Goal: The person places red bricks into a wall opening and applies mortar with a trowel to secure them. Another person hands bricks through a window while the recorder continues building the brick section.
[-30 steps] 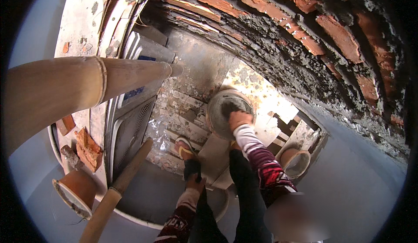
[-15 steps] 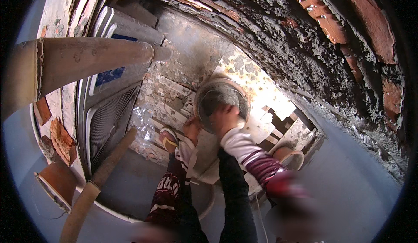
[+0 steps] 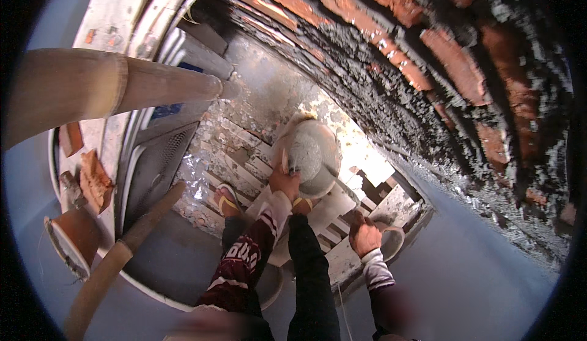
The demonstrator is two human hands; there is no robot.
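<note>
A round bucket [image 3: 329,173] with wet grey mortar [image 3: 306,154] inside stands in the middle, over the planks by my feet. It appears tilted toward the right. My left hand [image 3: 285,183] is closed at its near left rim, one finger pointing up along the side. A small dark bit shows beside those fingers; I cannot tell whether it belongs to the bucket. My right hand [image 3: 365,236] is apart from the bucket, lower right, with curled fingers next to a round clay-coloured rim [image 3: 394,241]. What it holds, if anything, is hidden.
A rough brick wall [image 3: 397,59] with grey mortar rises at the right. Thick bamboo poles [image 3: 165,86] cross the left side, before a grey air-conditioner unit [image 3: 162,157]. Broken bricks [image 3: 96,181] lie on a ledge. Slats [image 3: 244,136] and clear plastic [image 3: 194,176] lie below.
My right hand has come out of the bucket and moved down to the right. My left hand has shifted right, onto the rim. The bucket looks more tilted, and the view has turned somewhat.
</note>
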